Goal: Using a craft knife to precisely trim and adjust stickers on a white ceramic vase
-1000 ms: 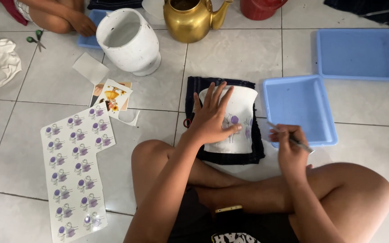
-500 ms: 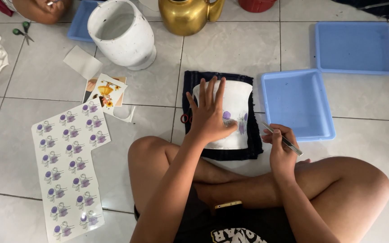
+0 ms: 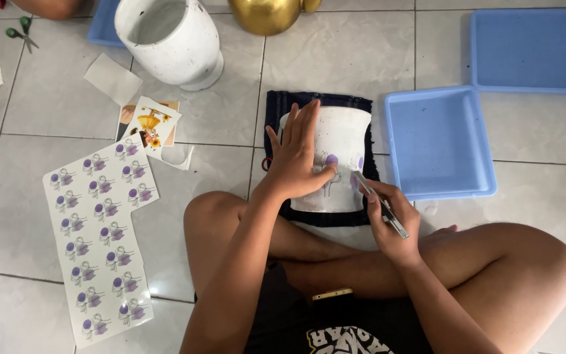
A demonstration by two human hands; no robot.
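Tiled floor, dark cloth. Left hand flat, open on white vase; purple flower stickers on. Right hand grips tweezers. Sticker sheet mostly full.

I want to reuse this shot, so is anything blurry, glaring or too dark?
Head view: even, soft light; faint sheen on the floor tiles; pot, left hand and sticker sheet look sharp; right hand slightly soft; gold kettle cut off at top.
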